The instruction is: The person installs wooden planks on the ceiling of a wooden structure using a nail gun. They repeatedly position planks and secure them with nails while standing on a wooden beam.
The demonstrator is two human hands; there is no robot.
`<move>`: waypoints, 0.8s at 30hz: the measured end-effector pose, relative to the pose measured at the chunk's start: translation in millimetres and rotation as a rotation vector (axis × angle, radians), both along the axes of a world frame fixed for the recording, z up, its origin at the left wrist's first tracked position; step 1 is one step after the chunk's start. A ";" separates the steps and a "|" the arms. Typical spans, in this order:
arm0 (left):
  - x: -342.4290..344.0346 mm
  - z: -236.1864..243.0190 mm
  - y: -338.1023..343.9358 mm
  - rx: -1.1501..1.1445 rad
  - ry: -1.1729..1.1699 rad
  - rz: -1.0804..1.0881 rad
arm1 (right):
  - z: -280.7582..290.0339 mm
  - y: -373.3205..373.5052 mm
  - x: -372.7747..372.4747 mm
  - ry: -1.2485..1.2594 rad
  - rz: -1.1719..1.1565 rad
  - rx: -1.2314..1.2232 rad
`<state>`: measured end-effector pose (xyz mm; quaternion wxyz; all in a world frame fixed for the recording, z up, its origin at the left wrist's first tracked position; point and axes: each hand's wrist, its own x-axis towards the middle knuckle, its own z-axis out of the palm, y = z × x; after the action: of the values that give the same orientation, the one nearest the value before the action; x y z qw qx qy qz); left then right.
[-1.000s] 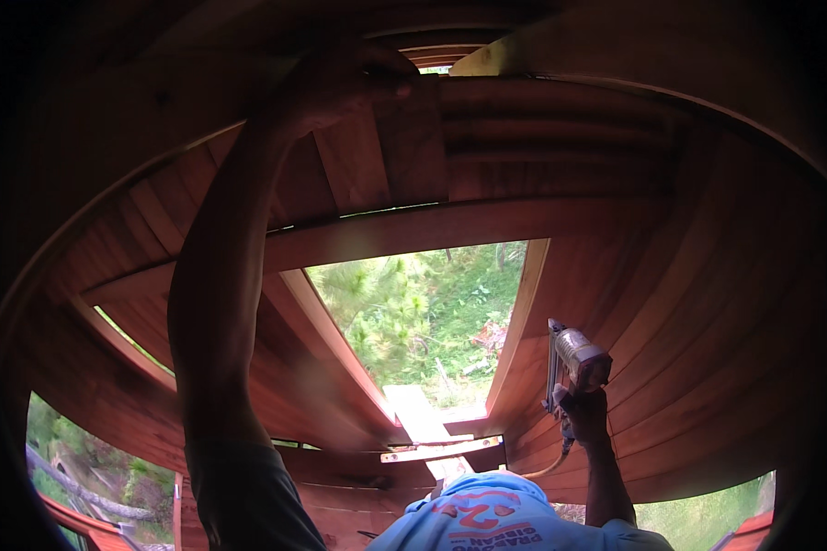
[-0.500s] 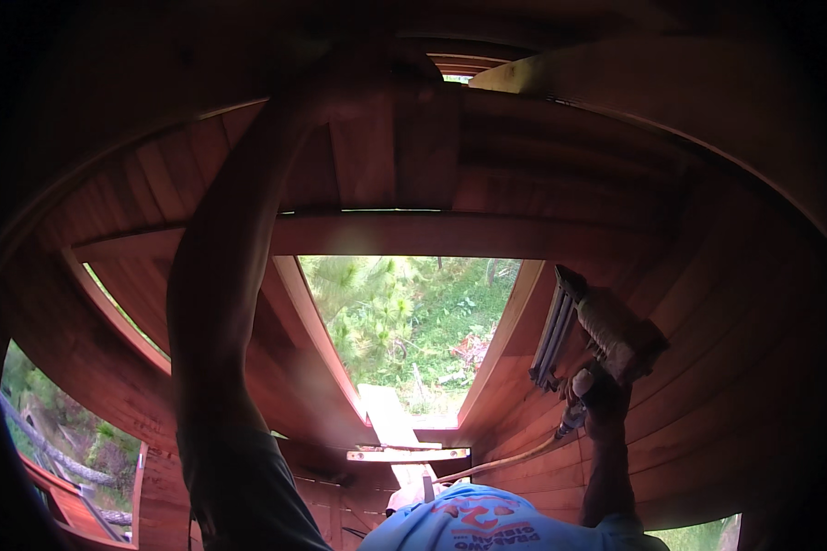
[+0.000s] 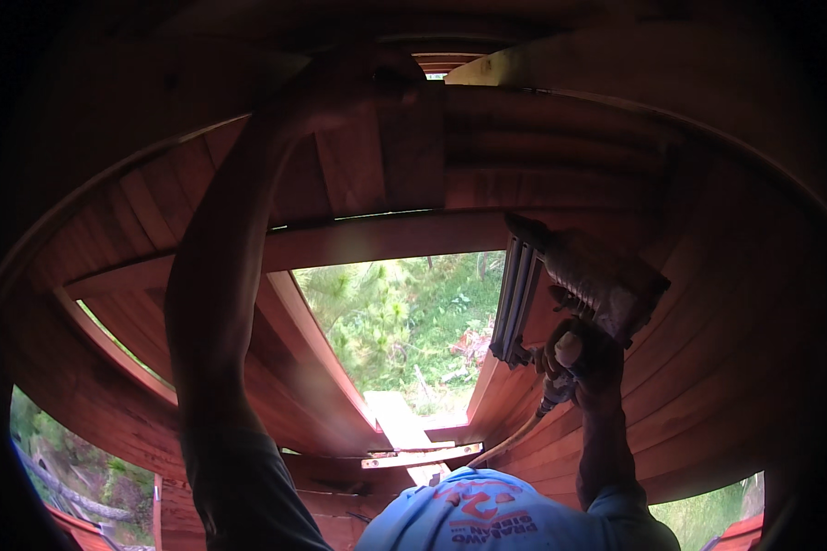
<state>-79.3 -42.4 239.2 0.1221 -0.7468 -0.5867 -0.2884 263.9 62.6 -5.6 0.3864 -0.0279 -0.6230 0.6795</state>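
Observation:
My left hand (image 3: pixel 358 87) is raised to the top, fingers curled at the edge of a short dark wooden board (image 3: pixel 404 161); shadow hides their tips. My right hand (image 3: pixel 588 358) grips a pneumatic nail gun (image 3: pixel 602 285) with a metal magazine and a pale hose (image 3: pixel 510 441) running downward. The tool is tilted, its nose upward, in front of the right edge of a trapezoid opening and just below a curved wooden crosspiece (image 3: pixel 377 237). My blue printed shirt (image 3: pixel 473 528) fills the bottom middle.
Curved reddish plank walls (image 3: pixel 717 358) surround me. The trapezoid opening (image 3: pixel 386 331) shows foliage outside, with a pale plank (image 3: pixel 395 418) and a short pale bar (image 3: pixel 386 461) at its lower end. More openings (image 3: pixel 83 468) lie at both lower corners. Dark curved timber (image 3: pixel 634 64) arches overhead.
My right hand has raised the nail gun up and to the left, toward the crosspiece, and it now overlaps the opening's edge. My left hand stays near the same board.

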 end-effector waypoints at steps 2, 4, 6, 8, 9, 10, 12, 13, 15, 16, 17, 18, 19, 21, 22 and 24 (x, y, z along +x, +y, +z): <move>-1.2 -1.8 -3.1 0.014 -0.006 -0.022 | -5.6 -1.2 -0.2 -0.023 0.005 0.033; -2.2 -1.8 -0.3 0.033 -0.002 -0.038 | -10.1 -2.1 0.5 -0.074 -0.010 0.062; 0.0 1.3 3.6 -0.019 -0.012 0.021 | -11.8 -4.7 1.9 -0.127 -0.045 0.040; 0.1 1.4 2.2 -0.016 0.004 0.033 | -18.1 -6.9 2.3 -0.154 -0.058 0.037; -3.6 -0.2 3.7 0.010 0.025 0.008 | -21.0 -7.4 1.7 -0.167 -0.065 0.035; -4.5 -1.9 4.1 0.034 0.040 -0.016 | -23.7 -8.5 1.1 -0.162 -0.062 0.035; -7.5 3.1 4.7 0.042 0.147 -0.059 | -28.3 -11.1 0.2 -0.152 -0.057 0.035; -9.1 4.2 5.1 0.047 0.198 -0.081 | -27.9 -12.9 1.3 -0.171 -0.054 0.021; -13.3 1.9 5.5 0.044 0.149 -0.030 | -25.5 -17.1 3.4 -0.208 -0.045 -0.007; -12.1 1.8 5.7 0.043 0.128 -0.009 | -26.6 -18.0 3.1 -0.208 -0.069 0.004; -11.0 0.9 5.5 0.025 0.081 0.017 | -28.5 -18.6 2.3 -0.207 -0.092 0.016; -9.9 -0.1 5.1 0.006 0.033 0.044 | -30.2 -19.2 1.9 -0.206 -0.114 0.028; -8.7 -0.1 4.7 -0.012 -0.012 0.071 | -31.6 -19.1 2.3 -0.221 -0.092 -0.006; -12.2 1.5 6.2 0.015 0.052 0.048 | -33.9 -18.4 3.7 -0.252 -0.049 -0.074; -12.5 1.8 6.1 0.027 0.084 0.038 | -33.6 -19.8 3.1 -0.253 -0.055 -0.064; -13.0 0.7 6.4 0.052 0.099 0.052 | -32.6 -23.2 1.2 -0.256 -0.067 -0.042</move>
<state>-92.3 -36.0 239.9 0.1780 -0.7411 -0.5916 -0.2630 265.1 39.4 -38.2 0.3256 -0.1434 -0.6517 0.6699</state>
